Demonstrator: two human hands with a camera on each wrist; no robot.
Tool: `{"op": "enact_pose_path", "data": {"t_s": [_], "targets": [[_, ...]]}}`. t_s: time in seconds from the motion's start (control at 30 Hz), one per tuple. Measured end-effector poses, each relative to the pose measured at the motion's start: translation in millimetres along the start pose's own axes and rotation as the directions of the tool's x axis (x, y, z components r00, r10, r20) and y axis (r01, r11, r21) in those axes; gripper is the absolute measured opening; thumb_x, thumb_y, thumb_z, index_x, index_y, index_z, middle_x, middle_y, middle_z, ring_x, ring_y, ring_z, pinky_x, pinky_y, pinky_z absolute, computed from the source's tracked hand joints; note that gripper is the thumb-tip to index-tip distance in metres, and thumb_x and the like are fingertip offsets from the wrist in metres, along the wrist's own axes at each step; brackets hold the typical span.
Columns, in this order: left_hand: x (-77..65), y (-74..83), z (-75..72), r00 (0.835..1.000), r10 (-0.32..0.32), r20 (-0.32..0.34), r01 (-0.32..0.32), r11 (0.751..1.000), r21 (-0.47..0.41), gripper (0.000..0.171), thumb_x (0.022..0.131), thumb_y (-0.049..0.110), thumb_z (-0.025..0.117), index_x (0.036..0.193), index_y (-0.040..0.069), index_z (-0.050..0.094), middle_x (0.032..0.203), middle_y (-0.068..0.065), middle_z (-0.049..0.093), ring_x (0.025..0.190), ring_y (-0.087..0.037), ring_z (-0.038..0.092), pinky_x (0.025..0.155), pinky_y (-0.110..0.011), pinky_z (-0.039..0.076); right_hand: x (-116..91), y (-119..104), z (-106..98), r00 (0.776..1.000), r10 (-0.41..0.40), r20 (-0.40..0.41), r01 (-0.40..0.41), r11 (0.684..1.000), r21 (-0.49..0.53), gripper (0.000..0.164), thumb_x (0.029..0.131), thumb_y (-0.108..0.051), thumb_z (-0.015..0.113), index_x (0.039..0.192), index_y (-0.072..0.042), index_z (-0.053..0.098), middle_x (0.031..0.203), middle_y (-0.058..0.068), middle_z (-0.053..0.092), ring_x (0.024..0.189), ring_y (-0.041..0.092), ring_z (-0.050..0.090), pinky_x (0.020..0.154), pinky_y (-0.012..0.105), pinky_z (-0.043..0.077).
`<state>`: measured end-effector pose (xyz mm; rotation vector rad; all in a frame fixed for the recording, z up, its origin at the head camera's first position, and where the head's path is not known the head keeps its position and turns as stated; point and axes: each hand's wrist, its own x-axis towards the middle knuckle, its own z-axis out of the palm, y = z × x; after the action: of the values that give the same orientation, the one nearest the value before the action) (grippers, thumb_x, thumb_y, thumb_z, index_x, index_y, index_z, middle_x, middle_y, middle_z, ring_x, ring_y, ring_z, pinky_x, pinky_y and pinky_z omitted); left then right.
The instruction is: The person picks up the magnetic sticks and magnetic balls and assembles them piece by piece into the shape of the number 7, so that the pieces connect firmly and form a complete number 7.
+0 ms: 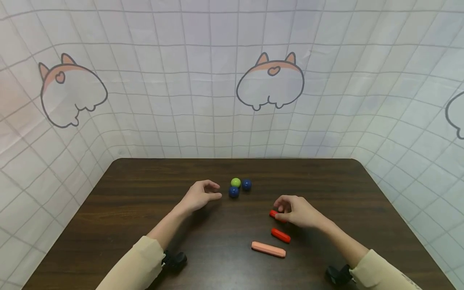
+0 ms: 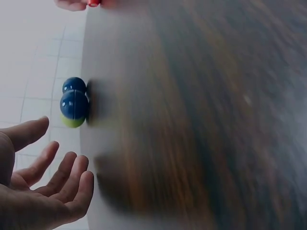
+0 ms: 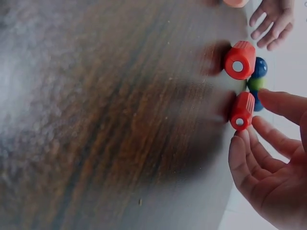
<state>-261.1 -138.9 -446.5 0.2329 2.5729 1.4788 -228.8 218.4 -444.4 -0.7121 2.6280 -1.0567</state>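
Observation:
My left hand hovers over the table left of the balls, fingers loosely bent and holding nothing. Beside it sit a green ball, a front blue ball and another blue ball, close together. My right hand is spread around the far red stick, thumb on one side and fingers on the other; firm contact is not plain. Nearer lies a second red stick, with a round whitish disc in its end. An orange stick lies in front of that one.
The dark wood table is bounded at the back and sides by a white grid-patterned curtain with cartoon animals. Black wrist straps show near the left cuff and right cuff.

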Motion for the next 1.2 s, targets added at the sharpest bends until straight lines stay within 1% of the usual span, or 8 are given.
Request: {"op": "enact_pose_path", "data": {"t_s": [0.2,0.37,0.6,0.73,0.93,1.2], "targets": [[6.4,2.5,9.3,1.000,0.008,0.002,-0.008,1.000,-0.023,0.037,0.092,0.017,0.080,0.123,0.002,0.067,0.120,-0.012,0.068,0.109,-0.028,0.064,0.091,-0.047,0.050,1.3,1.6,0.8,1.000,-0.006,0.021,0.006,1.000,-0.013,0.028,0.090,-0.016,0.081,0.110,-0.003,0.066,0.088,0.000,0.059,0.073,0.015,0.055,0.064,0.028,0.046],[13.0,5.3,19.0,1.000,0.003,-0.009,-0.003,1.000,-0.016,0.037,0.090,0.018,0.081,0.121,0.003,0.067,0.120,-0.013,0.068,0.109,-0.028,0.063,0.088,-0.045,0.051,2.2,3.2,0.8,0.999,0.003,0.035,-0.002,1.000,-0.030,0.027,0.087,-0.012,0.082,0.108,-0.004,0.067,0.086,0.001,0.059,0.074,0.015,0.054,0.066,0.028,0.046],[16.9,9.4,32.1,0.999,-0.017,-0.043,0.019,0.999,0.041,0.035,0.089,0.023,0.082,0.115,0.005,0.068,0.114,-0.009,0.069,0.098,-0.024,0.063,0.080,-0.040,0.053,2.5,3.9,1.8,0.999,-0.008,0.053,0.010,0.999,-0.049,0.020,0.088,-0.007,0.079,0.105,-0.004,0.069,0.083,-0.002,0.059,0.074,0.014,0.054,0.066,0.028,0.047],[18.8,12.2,35.9,0.997,-0.014,-0.076,0.020,0.997,0.080,0.034,0.088,0.025,0.084,0.112,0.005,0.069,0.108,-0.007,0.070,0.097,-0.024,0.064,0.080,-0.040,0.053,2.7,2.7,1.6,0.999,-0.014,0.051,0.017,0.998,-0.053,0.017,0.089,-0.006,0.076,0.104,-0.005,0.069,0.082,-0.003,0.059,0.073,0.013,0.055,0.065,0.028,0.047],[21.4,15.4,41.7,0.993,-0.002,-0.121,0.016,0.993,0.116,0.034,0.087,0.027,0.085,0.108,0.005,0.070,0.101,-0.005,0.070,0.092,-0.022,0.064,0.078,-0.039,0.053,4.0,0.0,-0.8,0.999,-0.012,0.053,0.016,0.998,-0.061,0.015,0.090,-0.005,0.072,0.105,-0.006,0.070,0.083,-0.003,0.060,0.074,0.014,0.055,0.066,0.029,0.047],[24.9,17.9,47.0,0.991,0.027,-0.132,-0.010,0.991,0.130,0.038,0.085,0.028,0.087,0.108,0.003,0.069,0.099,-0.005,0.071,0.092,-0.022,0.066,0.081,-0.041,0.054,8.1,-4.7,-3.3,0.998,-0.006,0.057,0.009,0.998,-0.060,0.016,0.091,-0.005,0.071,0.107,-0.006,0.071,0.085,-0.002,0.061,0.076,0.016,0.056,0.066,0.030,0.047]]}}
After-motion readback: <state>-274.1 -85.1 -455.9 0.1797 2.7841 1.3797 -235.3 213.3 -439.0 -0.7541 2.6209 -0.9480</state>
